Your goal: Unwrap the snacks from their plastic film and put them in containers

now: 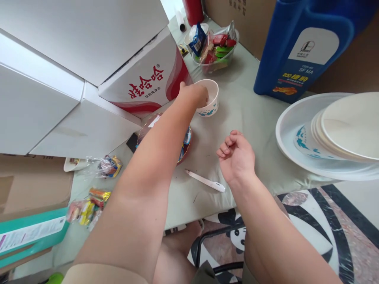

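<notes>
My left hand [194, 95] reaches over the rim of a white paper cup [208, 110] with a blue leaf print. Its fingertips are inside the cup and mostly hidden, so what they hold cannot be made out. My right hand [237, 156] rests palm-up above the table edge, its fingers loosely curled in with nothing in them. Just left of it lies a slim white pen-like tool [206, 181] with a narrow brownish tip. Under my left forearm, a round gold-rimmed dish [187, 152] with blue-wrapped pieces is partly covered.
White boxes [142, 85] stand at the left. Behind the cup is a clear bowl [217, 63] of wrapped snacks. A blue jug [299, 59] stands at the right, near stacked paper tubs [314, 134] in a white basin [284, 146]. Snack packets [89, 209] lie at the left.
</notes>
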`<state>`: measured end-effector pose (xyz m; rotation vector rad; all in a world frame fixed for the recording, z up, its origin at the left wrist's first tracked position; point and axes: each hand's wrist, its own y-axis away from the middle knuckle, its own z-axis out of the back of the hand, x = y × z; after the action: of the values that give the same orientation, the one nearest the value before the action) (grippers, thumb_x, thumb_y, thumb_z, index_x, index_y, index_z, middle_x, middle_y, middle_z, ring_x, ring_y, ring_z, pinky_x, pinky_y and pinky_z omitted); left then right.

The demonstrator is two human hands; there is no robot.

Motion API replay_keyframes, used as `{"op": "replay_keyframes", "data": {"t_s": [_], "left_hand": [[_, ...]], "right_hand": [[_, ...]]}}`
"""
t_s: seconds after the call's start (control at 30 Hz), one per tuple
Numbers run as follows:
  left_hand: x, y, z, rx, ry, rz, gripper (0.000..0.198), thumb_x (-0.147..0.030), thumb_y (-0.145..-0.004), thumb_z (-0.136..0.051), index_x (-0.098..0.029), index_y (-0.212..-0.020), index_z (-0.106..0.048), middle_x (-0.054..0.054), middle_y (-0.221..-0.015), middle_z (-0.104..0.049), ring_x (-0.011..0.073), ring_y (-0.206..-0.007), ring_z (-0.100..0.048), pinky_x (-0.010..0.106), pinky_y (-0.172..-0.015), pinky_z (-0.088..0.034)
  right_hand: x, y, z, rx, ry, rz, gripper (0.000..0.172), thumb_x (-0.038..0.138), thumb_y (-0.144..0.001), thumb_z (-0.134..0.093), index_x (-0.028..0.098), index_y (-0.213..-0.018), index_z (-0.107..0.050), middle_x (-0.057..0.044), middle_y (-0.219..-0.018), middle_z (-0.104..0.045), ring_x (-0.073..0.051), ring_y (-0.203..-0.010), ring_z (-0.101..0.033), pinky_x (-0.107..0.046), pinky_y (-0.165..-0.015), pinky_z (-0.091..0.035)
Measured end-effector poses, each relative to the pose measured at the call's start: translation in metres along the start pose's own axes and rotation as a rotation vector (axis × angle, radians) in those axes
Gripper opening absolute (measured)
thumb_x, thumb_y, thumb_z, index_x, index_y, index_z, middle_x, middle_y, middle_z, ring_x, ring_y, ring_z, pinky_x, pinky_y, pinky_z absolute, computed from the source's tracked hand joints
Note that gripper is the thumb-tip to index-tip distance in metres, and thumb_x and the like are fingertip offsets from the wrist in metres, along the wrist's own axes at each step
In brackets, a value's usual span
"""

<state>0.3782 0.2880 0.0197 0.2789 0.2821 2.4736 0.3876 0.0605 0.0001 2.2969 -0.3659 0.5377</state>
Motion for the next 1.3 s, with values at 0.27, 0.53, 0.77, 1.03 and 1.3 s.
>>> {"op": "replay_keyframes", "data": {"t_s": [0.27,0.53,0.77,1.03,1.3], "left_hand": [[-0.007,0.029,0.035,-0.176,0.189,-0.113,0.022,0.003,-0.069,-0.068,-0.018,-0.066,-0.062,0.001,-0.067,-0.054,0.0292,-0.094,-0.066,0.054,-0.1,-0.048],[0.011,0.224,-0.008,-0.869,0.902,-0.086,0.029,0.006,-0.081,-0.05,-0.022,-0.073,-0.056,-0.001,-0.071,-0.054,0.0141,-0.069,-0.052,0.032,-0.07,-0.046],[0.044,0.37,-0.135,-1.04,1.102,0.44,0.028,0.0,-0.078,-0.045,-0.024,-0.07,-0.058,-0.004,-0.061,-0.055,0.0117,-0.055,-0.047,0.031,-0.056,-0.035],[0.11,0.438,-0.178,-1.074,0.908,0.765,0.026,0.001,-0.076,-0.057,-0.023,-0.082,-0.062,0.0,-0.087,-0.065,0.0173,-0.092,-0.064,0.035,-0.09,-0.051],[0.154,0.487,-0.215,-0.933,0.791,1.251,0.054,-0.009,-0.074,-0.079,-0.03,-0.121,-0.063,0.01,-0.151,-0.041,0.0402,-0.157,-0.028,0.063,-0.13,-0.028]], "right_hand": [[0.001,0.007,0.002,-0.011,-0.071,0.011,0.029,0.018,-0.058,-0.058,0.024,-0.084,-0.047,0.011,-0.06,-0.037,-0.005,-0.046,-0.03,-0.02,-0.045,-0.023],[-0.024,0.014,0.004,0.075,0.121,0.145,0.022,0.017,-0.067,-0.053,0.026,-0.085,-0.043,0.009,-0.062,-0.033,-0.008,-0.046,-0.027,-0.023,-0.044,-0.022],[-0.094,0.072,0.022,0.478,0.827,0.87,0.008,0.023,-0.086,-0.055,0.027,-0.089,-0.049,0.002,-0.077,-0.046,-0.013,-0.061,-0.044,-0.031,-0.056,-0.037],[-0.167,0.106,0.029,0.855,1.177,0.812,0.01,0.019,-0.086,-0.057,0.026,-0.092,-0.055,0.0,-0.079,-0.054,-0.015,-0.064,-0.048,-0.033,-0.059,-0.04],[-0.237,0.118,0.024,0.956,1.266,0.566,0.007,0.022,-0.088,-0.059,0.026,-0.093,-0.057,0.0,-0.077,-0.054,-0.015,-0.059,-0.048,-0.032,-0.053,-0.038]]}}
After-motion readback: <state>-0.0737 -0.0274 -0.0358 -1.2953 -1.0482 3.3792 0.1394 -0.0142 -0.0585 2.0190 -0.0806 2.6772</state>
